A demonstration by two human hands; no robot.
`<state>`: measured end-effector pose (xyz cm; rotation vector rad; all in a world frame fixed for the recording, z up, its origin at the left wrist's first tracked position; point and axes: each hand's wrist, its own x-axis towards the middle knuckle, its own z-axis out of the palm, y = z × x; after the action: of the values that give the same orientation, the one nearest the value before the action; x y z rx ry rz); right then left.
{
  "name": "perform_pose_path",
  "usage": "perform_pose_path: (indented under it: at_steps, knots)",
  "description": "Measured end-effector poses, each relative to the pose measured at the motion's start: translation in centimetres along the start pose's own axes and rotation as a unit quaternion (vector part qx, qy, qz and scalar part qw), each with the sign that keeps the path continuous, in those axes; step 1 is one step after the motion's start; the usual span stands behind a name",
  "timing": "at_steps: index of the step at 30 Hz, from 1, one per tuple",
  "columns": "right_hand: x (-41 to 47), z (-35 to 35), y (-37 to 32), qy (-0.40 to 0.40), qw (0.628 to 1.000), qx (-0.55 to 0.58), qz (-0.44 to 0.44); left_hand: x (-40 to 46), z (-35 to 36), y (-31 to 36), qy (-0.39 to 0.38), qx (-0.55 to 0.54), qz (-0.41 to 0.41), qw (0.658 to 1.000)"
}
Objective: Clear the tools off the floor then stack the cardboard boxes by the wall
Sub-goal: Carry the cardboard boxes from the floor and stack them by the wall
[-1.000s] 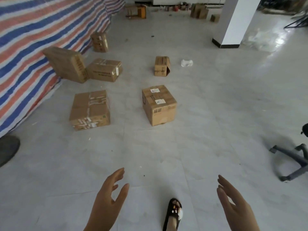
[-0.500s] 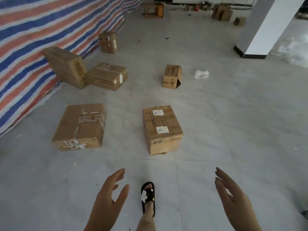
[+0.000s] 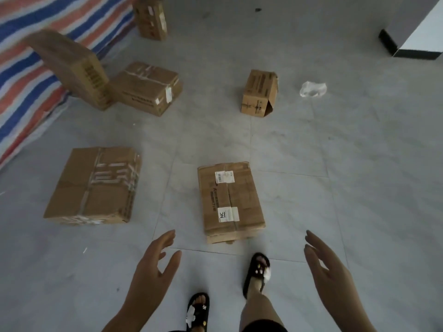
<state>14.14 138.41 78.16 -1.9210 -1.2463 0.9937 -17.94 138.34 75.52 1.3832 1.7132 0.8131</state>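
A labelled cardboard box [image 3: 230, 200] lies on the grey floor just ahead of my feet. My left hand [image 3: 153, 267] and my right hand [image 3: 328, 269] reach out on either side of it, fingers straight, palms facing each other, holding nothing and short of touching it. A flat taped box [image 3: 96, 185] lies to the left. Farther off sit a taped box [image 3: 148, 87], a tilted box [image 3: 72, 65] leaning at the striped tarp wall, an upright box [image 3: 151, 19] and a small open-ended box [image 3: 260, 92].
The striped tarp [image 3: 26, 56] covers the left wall down to the floor. A crumpled plastic bag [image 3: 312, 89] lies on the tiles at the right. A white pillar with a black base [image 3: 412, 41] stands at the far right. My sandalled feet [image 3: 257, 271] stand behind the nearest box.
I have walked forward; the nearest box has come close under my hands. Both hands stay spread and empty. The view has tilted further down.
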Motion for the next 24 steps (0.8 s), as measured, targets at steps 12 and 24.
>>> perform_pose_path:
  at_steps: [12, 24]
  knots:
    - [29.7, 6.3, 10.4, -0.243, 0.952, -0.162, 0.090, 19.4, 17.4, -7.7, 0.066, -0.017, -0.299, 0.952]
    - [38.6, 24.2, 35.2, -0.260, 0.919, -0.035, 0.293, 26.3, 32.5, -31.1, 0.160, -0.158, -0.514, 0.828]
